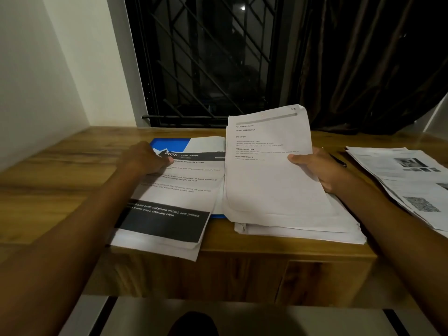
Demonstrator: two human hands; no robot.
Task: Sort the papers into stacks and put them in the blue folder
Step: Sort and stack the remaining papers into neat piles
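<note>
A blue folder [169, 143] lies on the wooden desk, mostly covered by a stack of printed sheets with black bands [179, 190]. My left hand [145, 158] rests on the upper left of that stack, fingers curled at its top edge. My right hand [320, 166] holds a white text sheet [269, 156] by its right edge, thumb on the front, and lifts it tilted above a thick pile of white papers [298, 226] at the middle of the desk.
A third spread of printed pages with pictures [407, 180] lies at the right end of the desk [60, 170]. A dark pen [338, 160] lies behind my right hand. Barred window and dark curtain stand behind the desk.
</note>
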